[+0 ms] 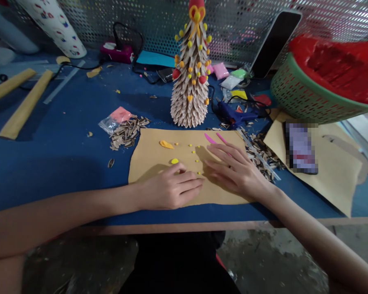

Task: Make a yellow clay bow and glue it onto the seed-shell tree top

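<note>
A sheet of tan paper [150, 143] lies on the blue table. My left hand [173, 188] rests on its lower middle, fingers bent and pressed together, fingertips by a tiny yellow ball; whether they pinch anything is hidden. To the right, my right hand [237, 169] lies over the paper with its fingers spread, holding nothing. Between and above the hands are several tiny yellow balls [193, 152]. A flat yellow lump [174, 161] sits above my left hand, and an orange piece [166, 144] lies farther up. Pink tools [210, 139] lie beyond my right fingertips.
Behind the paper stands a cone tree [189, 94] with coloured balls. Seed shells [127, 134] lie at both sides. A blue glue gun [237, 114], a green basket [313, 96] and a phone [300, 149] are at the right. Two yellowish rolls [26, 104] lie left.
</note>
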### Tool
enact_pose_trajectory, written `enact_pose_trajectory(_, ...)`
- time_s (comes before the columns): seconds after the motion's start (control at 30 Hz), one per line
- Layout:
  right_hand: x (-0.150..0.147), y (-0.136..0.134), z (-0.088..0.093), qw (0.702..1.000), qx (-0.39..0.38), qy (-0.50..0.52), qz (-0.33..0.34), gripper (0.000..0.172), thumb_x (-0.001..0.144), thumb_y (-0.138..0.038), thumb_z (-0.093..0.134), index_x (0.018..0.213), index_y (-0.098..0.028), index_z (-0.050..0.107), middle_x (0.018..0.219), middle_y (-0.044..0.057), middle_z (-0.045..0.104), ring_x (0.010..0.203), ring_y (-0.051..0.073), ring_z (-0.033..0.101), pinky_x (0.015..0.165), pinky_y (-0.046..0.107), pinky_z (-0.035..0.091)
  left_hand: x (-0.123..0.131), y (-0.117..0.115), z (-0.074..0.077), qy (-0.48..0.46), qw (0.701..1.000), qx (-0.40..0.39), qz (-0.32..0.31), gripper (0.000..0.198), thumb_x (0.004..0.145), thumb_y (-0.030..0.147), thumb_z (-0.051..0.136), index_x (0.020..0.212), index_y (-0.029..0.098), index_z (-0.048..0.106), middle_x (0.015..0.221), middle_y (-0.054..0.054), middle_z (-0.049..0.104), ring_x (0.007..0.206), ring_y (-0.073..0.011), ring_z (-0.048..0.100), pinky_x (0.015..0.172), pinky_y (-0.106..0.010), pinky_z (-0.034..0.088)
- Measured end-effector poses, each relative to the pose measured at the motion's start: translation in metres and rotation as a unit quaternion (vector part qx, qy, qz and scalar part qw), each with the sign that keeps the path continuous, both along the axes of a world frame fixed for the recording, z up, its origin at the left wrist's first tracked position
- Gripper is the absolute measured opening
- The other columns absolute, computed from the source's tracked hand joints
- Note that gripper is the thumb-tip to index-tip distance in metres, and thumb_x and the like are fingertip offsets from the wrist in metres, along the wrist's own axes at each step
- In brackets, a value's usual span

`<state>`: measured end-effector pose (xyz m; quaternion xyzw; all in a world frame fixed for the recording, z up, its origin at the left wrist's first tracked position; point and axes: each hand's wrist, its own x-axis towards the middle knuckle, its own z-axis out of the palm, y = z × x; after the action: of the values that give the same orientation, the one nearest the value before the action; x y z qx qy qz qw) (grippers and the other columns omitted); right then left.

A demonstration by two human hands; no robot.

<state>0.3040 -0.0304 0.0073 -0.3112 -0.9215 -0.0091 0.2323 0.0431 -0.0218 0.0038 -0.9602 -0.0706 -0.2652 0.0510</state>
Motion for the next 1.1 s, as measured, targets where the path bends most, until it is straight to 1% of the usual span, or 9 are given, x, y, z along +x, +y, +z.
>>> enact_pose_trajectory(0.13,0.003,-0.001,0.001,1.0,-0.012,0.013,-0.005,0.031,0.091,-0.023,0.068,0.122,-0.024,0.067,0.14,0.013,0.063,0.135,0.033,0.055,0.111,0.057,0.048,-0.001,0.0,-0.001,-0.003,1.0,0.002,0.002,0.021,0.099,0.01,0.052,0.1,0.014,0.073,0.113,-0.005,0.077,0.098,-0.0149,0.069,0.075,-0.032,0.046)
enact_pose_trajectory(0.3,0.006,0.0,0.003,1.0,-0.023,-0.019,-0.004,0.036,0.093,-0.028,0.066,0.128,-0.023,0.065,0.148,0.011,0.056,0.145,0.033,0.044,0.118,0.059,0.04,-0.001,0.0,-0.002,-0.005,1.0,0.002,0.002,0.02,0.099,0.01,0.053,0.1,0.014,0.073,0.113,-0.005,0.077,0.097,-0.015,0.069,0.074,-0.032,0.045)
enact_pose_trajectory(0.43,0.009,0.002,0.004,0.998,-0.023,-0.041,0.03,0.038,0.093,-0.032,0.066,0.13,-0.022,0.064,0.149,0.011,0.055,0.147,0.032,0.04,0.119,0.058,0.039,-0.001,0.0,-0.002,-0.002,1.0,-0.007,-0.002,0.019,0.099,0.01,0.054,0.102,0.012,0.072,0.114,-0.006,0.077,0.099,-0.0165,0.068,0.075,-0.033,0.045)
enact_pose_trajectory(0.6,0.014,0.004,0.006,0.998,-0.035,-0.06,0.009,0.037,0.095,-0.033,0.064,0.131,-0.025,0.064,0.151,0.009,0.052,0.149,0.033,0.036,0.119,0.06,0.038,-0.001,0.0,-0.001,0.001,1.0,-0.01,-0.004,0.018,0.098,0.01,0.055,0.1,0.014,0.072,0.115,-0.008,0.076,0.1,-0.0174,0.068,0.076,-0.032,0.044)
enact_pose_trajectory(0.7,0.016,0.004,0.007,0.995,-0.059,-0.068,0.036,0.044,0.095,-0.037,0.063,0.137,-0.023,0.06,0.156,0.012,0.045,0.151,0.034,0.031,0.119,0.061,0.037,-0.001,0.0,0.0,0.004,1.0,-0.007,-0.005,0.019,0.099,0.009,0.054,0.102,0.014,0.072,0.116,-0.008,0.076,0.1,-0.017,0.068,0.076,-0.032,0.045)
enact_pose_trajectory(0.77,0.017,0.004,0.007,0.995,-0.068,-0.07,0.021,0.049,0.096,-0.038,0.061,0.142,-0.021,0.056,0.158,0.014,0.041,0.152,0.035,0.027,0.119,0.062,0.035,-0.001,0.0,0.001,0.007,1.0,-0.012,-0.005,0.02,0.099,0.009,0.053,0.102,0.014,0.072,0.115,-0.008,0.076,0.098,-0.0166,0.068,0.075,-0.032,0.045)
enact_pose_trajectory(0.83,0.018,0.005,0.007,0.996,-0.058,-0.069,0.005,0.044,0.097,-0.037,0.059,0.139,-0.023,0.058,0.158,0.012,0.042,0.153,0.034,0.026,0.12,0.062,0.033,-0.001,0.0,0.002,0.003,1.0,-0.017,-0.003,0.02,0.099,0.009,0.052,0.102,0.012,0.072,0.114,-0.008,0.076,0.098,-0.0164,0.069,0.074,-0.032,0.046)
enact_pose_trajectory(0.97,0.02,0.005,0.007,0.994,-0.072,-0.067,0.044,0.044,0.096,-0.041,0.061,0.136,-0.023,0.061,0.16,0.011,0.04,0.153,0.034,0.026,0.121,0.06,0.033,0.0,0.0,0.001,-0.001,1.0,-0.01,0.002,0.021,0.1,0.01,0.051,0.103,0.013,0.072,0.115,-0.006,0.077,0.098,-0.0152,0.069,0.074,-0.031,0.047)
enact_pose_trajectory(1.1,0.023,0.006,0.006,0.997,-0.065,-0.048,0.014,0.04,0.097,-0.036,0.061,0.134,-0.024,0.063,0.157,0.011,0.044,0.152,0.035,0.028,0.12,0.062,0.034,0.0,0.0,0.0,-0.003,1.0,-0.009,0.003,0.023,0.1,0.01,0.05,0.1,0.014,0.073,0.114,-0.006,0.077,0.098,-0.0146,0.069,0.073,-0.031,0.047)
